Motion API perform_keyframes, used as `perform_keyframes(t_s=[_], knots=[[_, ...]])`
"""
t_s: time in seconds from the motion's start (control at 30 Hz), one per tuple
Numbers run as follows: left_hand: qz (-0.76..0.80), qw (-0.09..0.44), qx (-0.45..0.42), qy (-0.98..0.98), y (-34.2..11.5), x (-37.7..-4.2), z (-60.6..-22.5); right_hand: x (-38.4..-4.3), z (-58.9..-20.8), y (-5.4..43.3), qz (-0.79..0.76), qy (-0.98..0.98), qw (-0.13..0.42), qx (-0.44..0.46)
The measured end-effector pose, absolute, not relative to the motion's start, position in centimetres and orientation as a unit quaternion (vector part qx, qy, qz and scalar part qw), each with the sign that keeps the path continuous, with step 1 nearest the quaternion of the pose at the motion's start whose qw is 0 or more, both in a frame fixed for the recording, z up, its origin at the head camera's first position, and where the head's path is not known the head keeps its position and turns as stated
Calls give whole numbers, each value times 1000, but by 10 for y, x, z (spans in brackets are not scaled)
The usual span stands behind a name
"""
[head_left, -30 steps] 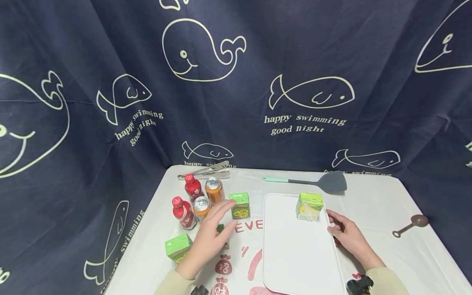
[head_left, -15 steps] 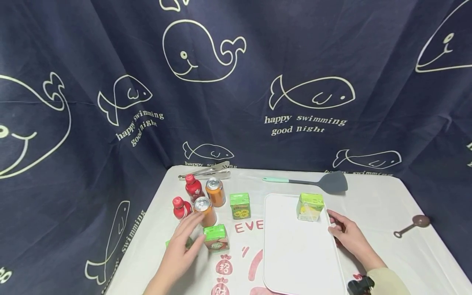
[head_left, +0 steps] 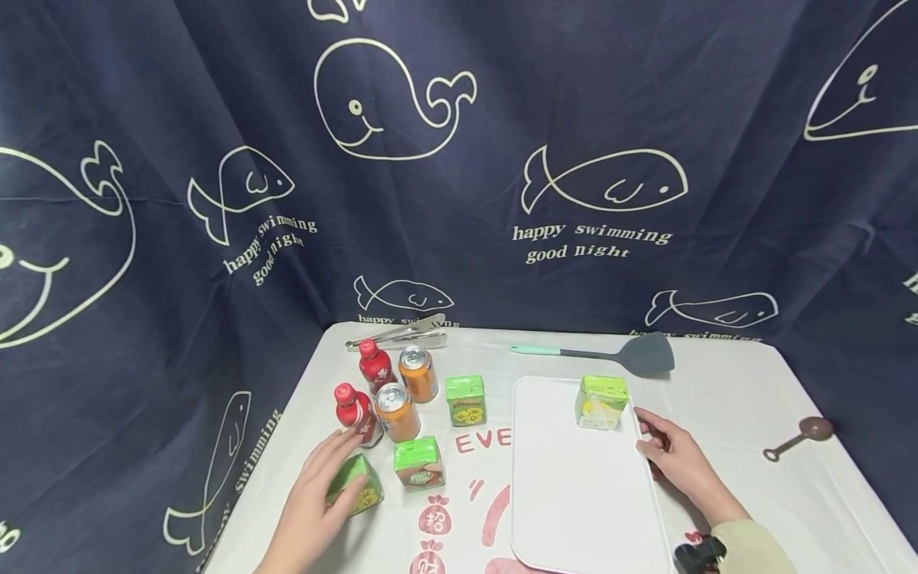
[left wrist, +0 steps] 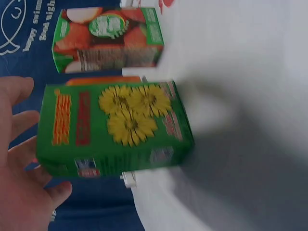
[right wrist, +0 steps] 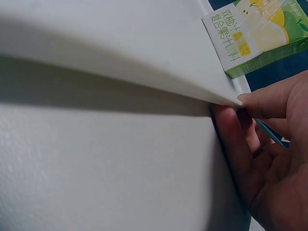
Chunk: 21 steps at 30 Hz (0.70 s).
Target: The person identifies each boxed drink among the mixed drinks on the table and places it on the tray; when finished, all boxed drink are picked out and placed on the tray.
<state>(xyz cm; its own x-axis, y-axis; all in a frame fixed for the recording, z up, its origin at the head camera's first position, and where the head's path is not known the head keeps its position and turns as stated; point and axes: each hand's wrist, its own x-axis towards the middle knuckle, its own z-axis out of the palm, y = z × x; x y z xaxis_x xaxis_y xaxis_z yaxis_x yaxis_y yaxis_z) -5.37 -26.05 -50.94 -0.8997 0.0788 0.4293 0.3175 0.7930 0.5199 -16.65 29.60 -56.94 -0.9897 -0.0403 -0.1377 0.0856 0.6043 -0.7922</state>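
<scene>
Head view first: down at the front left of the table (head_left: 717, 399), left hand (head_left: 311, 498) wrapped over the flower carton (head_left: 356, 484), tipped off its base. Fingers spread across the far side, thumb tucked in on the near side. Over to the left wrist view for the same flower carton (left wrist: 115, 127): 3 yellow blooms facing up, spread fingers (left wrist: 19, 120) beside its top end, thumb close at the corner. Just beside it, the apple carton (head_left: 419, 463), upright and untouched.

Across on the right: right hand (head_left: 681, 462) at the right rim of the white tray (head_left: 574, 494). From the right wrist view, pinching that rim, thumb on top, fingers (right wrist: 231, 139) pressed together underneath.

Score so far, judging from the layout: 1 lemon carton (head_left: 601, 402) standing at the tray's far right corner, nothing else on it. Off the tray, 3 green cartons: the one in hand, the apple one, and a third carton (head_left: 466, 400) near the tray's far left corner. Looks like an early stage, then, with 1 in 4 loaded.

Behind the cartons, 2 orange cans (head_left: 396, 411) and 2 red bottles (head_left: 355, 413), clustered together and left alone. Along the far edge, metal tongs (head_left: 402, 332) and a grey spatula (head_left: 617, 352); well off to the right, a small brown scoop (head_left: 799, 438).
</scene>
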Motion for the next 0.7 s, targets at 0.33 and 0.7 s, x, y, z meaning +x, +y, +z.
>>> perform_keyframes(t_s=[0.33, 0.7], knots=[[-305, 228, -117, -917, -286, -42, -516, -166, -567, 296, -441, 895, 70, 11], [-346, 223, -102, -906, -296, -34, -527, -167, -569, 296, -443, 894, 70, 9]])
